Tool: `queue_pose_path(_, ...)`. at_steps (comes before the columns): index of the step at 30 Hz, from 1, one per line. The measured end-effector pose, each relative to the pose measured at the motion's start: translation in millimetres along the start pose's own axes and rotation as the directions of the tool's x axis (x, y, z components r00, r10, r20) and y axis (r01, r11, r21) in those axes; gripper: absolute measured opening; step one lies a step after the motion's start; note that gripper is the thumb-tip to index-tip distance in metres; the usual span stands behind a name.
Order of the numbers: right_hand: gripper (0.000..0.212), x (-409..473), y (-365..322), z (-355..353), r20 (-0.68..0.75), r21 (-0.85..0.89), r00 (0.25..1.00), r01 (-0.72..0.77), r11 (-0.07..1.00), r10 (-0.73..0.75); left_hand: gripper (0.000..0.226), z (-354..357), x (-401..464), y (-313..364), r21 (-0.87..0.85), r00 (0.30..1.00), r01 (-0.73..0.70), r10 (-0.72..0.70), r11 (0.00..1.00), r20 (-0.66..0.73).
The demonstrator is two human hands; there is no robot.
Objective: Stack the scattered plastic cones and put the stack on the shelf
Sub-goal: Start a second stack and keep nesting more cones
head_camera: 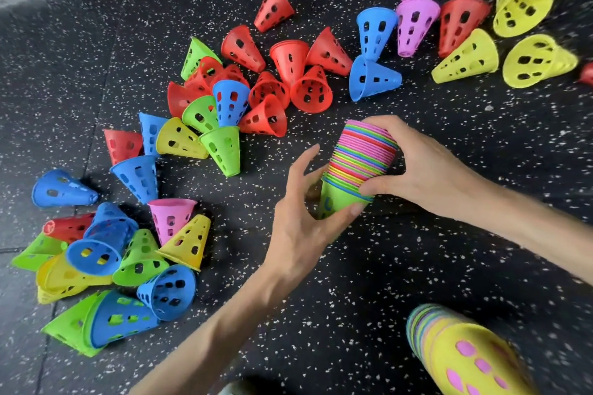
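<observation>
- Speckled black rubber floor [353,266]: bare stretch around and below the hands; loose perforated cones [224,90] crowd the left and far sides.
- Stack of nested cones [359,163] — mid-floor, long axis tilted, rims up-right, green tip down-left.
- Right hand [426,167] grips the rims; left hand [301,218] clasps the tip.
- Second stack [462,353] — one, near-right corner; loose cones too many to count.
</observation>
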State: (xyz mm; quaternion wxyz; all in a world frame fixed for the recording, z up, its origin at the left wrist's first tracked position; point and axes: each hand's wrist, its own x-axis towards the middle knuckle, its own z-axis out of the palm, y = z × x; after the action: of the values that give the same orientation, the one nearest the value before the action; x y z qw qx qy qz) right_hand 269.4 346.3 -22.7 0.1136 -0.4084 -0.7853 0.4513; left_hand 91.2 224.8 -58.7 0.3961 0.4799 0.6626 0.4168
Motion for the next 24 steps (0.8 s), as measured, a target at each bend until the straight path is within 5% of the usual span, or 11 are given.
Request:
queue_pose_path(6,0.058,11.1,17.5,-25.4,0.051,0.007,0.999,0.016,1.0,-0.016,0.118,20.0,47.9,-4.3,0.04,0.948,-0.132,0.115,0.99,0.297)
queue_pose_path(12,0.044,21.3,35.1,-42.9,0.049,0.098,0.999,0.01,0.995,-0.015,0.111,38.3,73.2,-12.6,0.047,0.942,-0.202,0.18,0.978,0.283)
queue_pose_path(16,0.025,23.7,58.4,-57.5,-0.211,0.09,0.977,0.001,0.996,0.018,0.108,43.2,69.4,-20.5,0.032,0.958,-0.229,0.219,0.973,0.185)
queue_pose_path(20,0.022,26.2,86.0,-85.8,-0.55,0.021,0.828,-0.119,0.993,0.111,0.107,44.0,67.9,-30.1,-0.001,0.951,-0.268,0.264,0.964,0.162)
queue_pose_path(24,0.034,35.7,102.2,-104.4,-0.535,0.034,0.819,-0.224,0.974,0.207,0.107,44.4,69.7,-32.6,0.019,0.947,-0.282,0.275,0.959,0.168)
